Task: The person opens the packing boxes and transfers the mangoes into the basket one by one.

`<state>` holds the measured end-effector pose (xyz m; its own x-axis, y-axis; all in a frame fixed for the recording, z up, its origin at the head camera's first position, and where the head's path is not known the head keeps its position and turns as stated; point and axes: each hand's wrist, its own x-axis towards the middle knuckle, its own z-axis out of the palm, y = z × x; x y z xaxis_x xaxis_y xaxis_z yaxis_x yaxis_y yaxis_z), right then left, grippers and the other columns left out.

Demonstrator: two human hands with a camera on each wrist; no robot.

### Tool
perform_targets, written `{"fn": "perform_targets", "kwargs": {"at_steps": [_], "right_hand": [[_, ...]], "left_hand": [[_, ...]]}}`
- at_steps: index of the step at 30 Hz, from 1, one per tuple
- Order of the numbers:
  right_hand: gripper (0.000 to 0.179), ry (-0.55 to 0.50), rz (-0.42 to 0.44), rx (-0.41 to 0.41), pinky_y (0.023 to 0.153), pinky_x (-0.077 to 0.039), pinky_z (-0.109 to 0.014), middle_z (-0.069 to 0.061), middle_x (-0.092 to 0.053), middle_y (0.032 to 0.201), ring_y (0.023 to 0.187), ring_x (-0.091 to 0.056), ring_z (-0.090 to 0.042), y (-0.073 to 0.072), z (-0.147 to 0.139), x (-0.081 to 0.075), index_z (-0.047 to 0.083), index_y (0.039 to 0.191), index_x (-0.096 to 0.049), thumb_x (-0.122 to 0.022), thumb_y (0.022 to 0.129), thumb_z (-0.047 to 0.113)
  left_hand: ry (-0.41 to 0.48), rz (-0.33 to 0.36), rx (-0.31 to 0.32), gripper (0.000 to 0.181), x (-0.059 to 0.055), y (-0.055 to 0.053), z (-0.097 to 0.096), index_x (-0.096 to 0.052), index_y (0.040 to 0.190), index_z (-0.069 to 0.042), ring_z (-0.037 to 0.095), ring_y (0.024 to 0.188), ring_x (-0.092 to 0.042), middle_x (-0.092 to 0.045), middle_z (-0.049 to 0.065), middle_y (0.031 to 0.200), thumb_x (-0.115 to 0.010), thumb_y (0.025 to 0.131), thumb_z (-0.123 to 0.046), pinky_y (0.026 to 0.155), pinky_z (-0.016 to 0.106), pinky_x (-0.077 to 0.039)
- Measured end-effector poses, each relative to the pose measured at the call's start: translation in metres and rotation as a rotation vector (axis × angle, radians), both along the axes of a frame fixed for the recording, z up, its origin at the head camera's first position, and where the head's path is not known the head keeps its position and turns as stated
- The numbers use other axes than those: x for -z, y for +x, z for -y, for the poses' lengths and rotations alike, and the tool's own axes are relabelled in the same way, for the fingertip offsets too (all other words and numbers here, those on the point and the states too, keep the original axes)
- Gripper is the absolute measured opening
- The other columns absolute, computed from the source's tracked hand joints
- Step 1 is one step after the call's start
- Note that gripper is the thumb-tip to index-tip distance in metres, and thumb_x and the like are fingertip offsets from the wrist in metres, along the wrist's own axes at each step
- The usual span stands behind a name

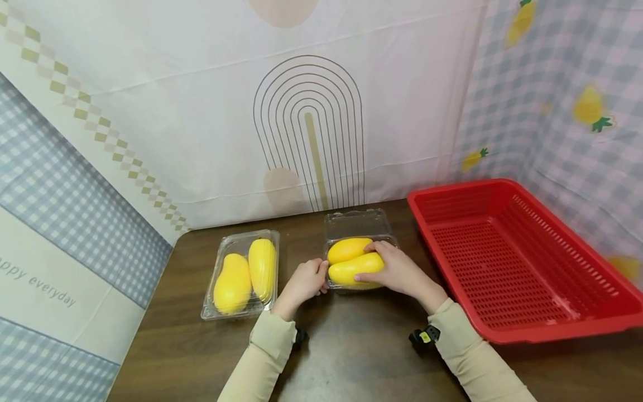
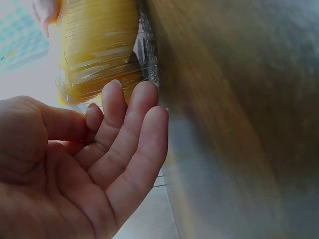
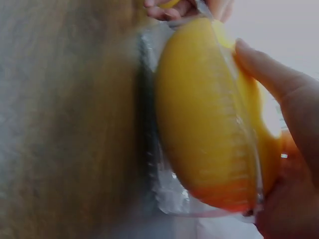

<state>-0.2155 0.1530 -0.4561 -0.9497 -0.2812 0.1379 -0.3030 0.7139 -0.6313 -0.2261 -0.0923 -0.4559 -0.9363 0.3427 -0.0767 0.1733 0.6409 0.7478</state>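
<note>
A clear plastic clamshell box (image 1: 358, 224) stands open before me, its lid tipped back. Two yellow mangoes lie in it: a rear mango (image 1: 350, 249) and a front mango (image 1: 351, 270). My right hand (image 1: 399, 270) grips the front mango from the right, thumb on its near side and fingers over the top. The right wrist view shows this mango (image 3: 204, 114) behind the box's clear wall. At the box's left edge, my left hand (image 1: 305, 281) pinches the rim between thumb and index finger, while its other fingers (image 2: 130, 164) curve beside the box.
Another clear box (image 1: 207, 308), with two mangoes (image 1: 233, 285) inside, stands to the left on the brown wooden table (image 1: 166, 335). A large red plastic basket (image 1: 427, 223) occupies the right side. Behind the table hangs a patterned cloth (image 1: 211, 111).
</note>
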Motion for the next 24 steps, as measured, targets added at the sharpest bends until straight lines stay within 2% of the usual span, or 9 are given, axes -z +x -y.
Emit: {"fn": "perform_targets", "kwargs": {"at_steps": [4,8,12,19,24], "right_hand": [[0.081,0.026,0.040,-0.069,0.091,-0.048,-0.048,-0.013,-0.059,0.127,0.105,-0.057,-0.028,-0.003,-0.005,-0.004,0.007,0.133,-0.057,-0.083,0.075,0.057],[0.073,0.039,0.035,-0.111,0.087,-0.048,-0.044,-0.011,-0.059,0.122,0.100,-0.057,-0.025,-0.008,-0.006,-0.005,0.009,0.129,-0.060,-0.084,0.076,0.053],[0.067,0.035,0.018,-0.113,0.084,-0.048,-0.041,-0.008,-0.060,0.119,0.097,-0.057,-0.023,-0.010,-0.004,-0.003,0.011,0.124,-0.062,-0.083,0.076,0.053],[0.061,0.015,-0.015,-0.101,0.084,-0.047,-0.039,-0.005,-0.060,0.119,0.098,-0.056,-0.021,-0.013,0.000,0.005,0.016,0.121,-0.064,-0.083,0.076,0.050],[0.060,0.000,-0.051,-0.098,0.083,-0.048,-0.040,-0.004,-0.061,0.120,0.098,-0.056,-0.020,-0.014,0.002,0.009,0.016,0.120,-0.064,-0.084,0.075,0.050]], "left_hand": [[-0.005,-0.006,0.018,0.035,0.001,-0.002,0.004,-0.062,0.086,-0.006,0.015,0.053,-0.061,-0.063,0.002,0.065,-0.043,0.109,-0.022,0.051,0.029,-0.052],[-0.006,-0.019,0.035,0.035,0.002,-0.004,0.006,-0.061,0.084,-0.006,0.015,0.054,-0.061,-0.063,0.003,0.065,-0.042,0.109,-0.022,0.051,0.029,-0.052],[-0.012,-0.025,0.037,0.035,0.004,-0.007,0.007,-0.060,0.084,-0.006,0.016,0.054,-0.062,-0.062,0.002,0.065,-0.042,0.109,-0.022,0.051,0.029,-0.052],[-0.092,-0.076,0.036,0.036,0.009,-0.012,0.009,-0.059,0.082,-0.009,0.013,0.053,-0.058,-0.059,-0.001,0.060,-0.040,0.110,-0.023,0.058,0.030,-0.050],[-0.105,-0.081,0.043,0.037,0.011,-0.015,0.011,-0.058,0.082,-0.010,0.014,0.052,-0.058,-0.058,0.000,0.058,-0.040,0.110,-0.024,0.060,0.031,-0.049]]}}
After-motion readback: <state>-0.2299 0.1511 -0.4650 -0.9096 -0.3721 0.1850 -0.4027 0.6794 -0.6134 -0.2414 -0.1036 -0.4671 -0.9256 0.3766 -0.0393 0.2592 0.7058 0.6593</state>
